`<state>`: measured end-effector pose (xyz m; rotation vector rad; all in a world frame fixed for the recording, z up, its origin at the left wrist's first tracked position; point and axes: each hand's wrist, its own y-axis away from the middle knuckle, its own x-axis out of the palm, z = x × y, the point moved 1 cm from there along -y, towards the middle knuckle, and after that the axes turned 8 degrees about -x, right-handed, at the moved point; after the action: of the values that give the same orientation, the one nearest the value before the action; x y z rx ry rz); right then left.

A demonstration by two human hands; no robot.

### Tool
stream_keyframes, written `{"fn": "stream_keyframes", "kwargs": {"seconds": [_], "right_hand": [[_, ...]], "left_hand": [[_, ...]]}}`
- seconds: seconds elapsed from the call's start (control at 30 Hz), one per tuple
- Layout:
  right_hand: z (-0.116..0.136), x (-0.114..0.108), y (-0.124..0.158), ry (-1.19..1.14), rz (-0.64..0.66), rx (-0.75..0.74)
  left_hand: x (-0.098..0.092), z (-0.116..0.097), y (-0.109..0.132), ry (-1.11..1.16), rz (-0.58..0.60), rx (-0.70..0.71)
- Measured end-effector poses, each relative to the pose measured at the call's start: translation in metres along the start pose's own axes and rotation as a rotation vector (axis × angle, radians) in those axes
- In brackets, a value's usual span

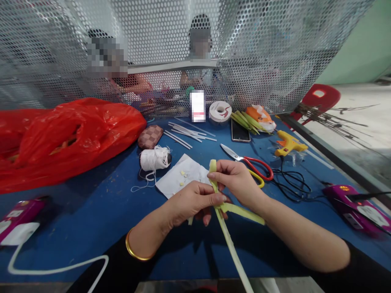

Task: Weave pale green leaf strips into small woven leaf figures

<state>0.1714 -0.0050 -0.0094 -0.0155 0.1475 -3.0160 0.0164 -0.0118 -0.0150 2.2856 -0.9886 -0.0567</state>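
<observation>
My left hand [191,201] and my right hand [236,179] meet over the blue table [91,215], both pinched on pale green leaf strips [227,234]. One strip rises above my right fingers and folds over at its top. A long strip trails down toward the near table edge, and another juts right under my right wrist. A gold bangle sits on my left wrist.
White paper [180,177] with small bits and a spool of white thread [154,158] lie behind my hands. Red-handled scissors [247,162], a yellow glue gun [288,144], a phone [240,132], a tape roll [220,110] and a red plastic bag [61,136] surround them. People sit behind the mesh screen.
</observation>
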Motion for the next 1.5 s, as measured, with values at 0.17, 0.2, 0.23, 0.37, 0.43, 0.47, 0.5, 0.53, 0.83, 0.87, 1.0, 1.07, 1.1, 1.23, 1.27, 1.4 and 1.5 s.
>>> {"fn": "stream_keyframes", "kwargs": {"seconds": [0.17,0.2,0.23,0.37,0.43,0.47,0.5,0.53,0.83,0.87,1.0,1.07,1.1,1.23,1.27,1.4,1.5], "right_hand": [[-0.002,0.001,0.001,-0.028,0.024,0.040],[-0.002,0.001,0.000,-0.025,0.025,0.032],[-0.002,0.000,0.000,-0.012,0.014,0.013],[-0.003,0.000,-0.001,0.013,-0.078,-0.031],[-0.004,0.000,0.000,-0.006,-0.119,-0.017],[-0.004,0.001,0.001,-0.013,-0.133,-0.016],[-0.004,0.001,0.001,-0.018,-0.144,-0.020],[-0.004,0.001,0.001,-0.018,-0.151,-0.025],[-0.008,0.002,0.001,0.089,-0.163,-0.041],[-0.009,0.001,0.000,0.090,-0.172,-0.041],[-0.013,0.000,-0.002,0.058,-0.200,-0.035],[-0.015,0.000,-0.002,0.052,-0.201,-0.040],[-0.015,0.000,-0.002,0.052,-0.200,-0.043],[-0.016,0.000,-0.003,0.079,-0.197,-0.059],[-0.016,0.000,-0.003,0.090,-0.197,-0.059],[-0.018,0.000,-0.002,0.096,-0.197,-0.049],[-0.020,0.002,-0.004,0.065,-0.190,-0.034]], "left_hand": [[0.002,0.005,-0.004,0.239,0.082,-0.075],[0.003,0.005,-0.004,0.259,0.078,-0.080],[0.003,0.005,-0.004,0.261,0.069,-0.077],[0.006,0.004,-0.002,0.190,0.048,-0.041],[0.007,0.004,-0.001,0.168,0.039,-0.033],[0.007,0.004,-0.001,0.166,0.031,-0.029],[0.008,0.004,-0.002,0.171,0.023,-0.019],[0.008,0.004,-0.002,0.180,0.016,-0.004],[0.012,0.002,-0.001,0.094,0.011,-0.044],[0.013,0.002,-0.001,0.092,0.013,-0.047],[0.018,0.002,0.002,0.072,0.013,-0.051],[0.019,0.002,0.002,0.050,0.005,-0.055],[0.020,0.002,0.002,0.040,0.005,-0.058],[0.020,0.004,0.001,0.021,0.024,-0.060],[0.020,0.004,0.000,0.019,0.031,-0.060],[0.021,0.006,0.001,0.020,0.067,-0.083],[0.021,0.006,0.001,0.011,0.085,-0.096]]}}
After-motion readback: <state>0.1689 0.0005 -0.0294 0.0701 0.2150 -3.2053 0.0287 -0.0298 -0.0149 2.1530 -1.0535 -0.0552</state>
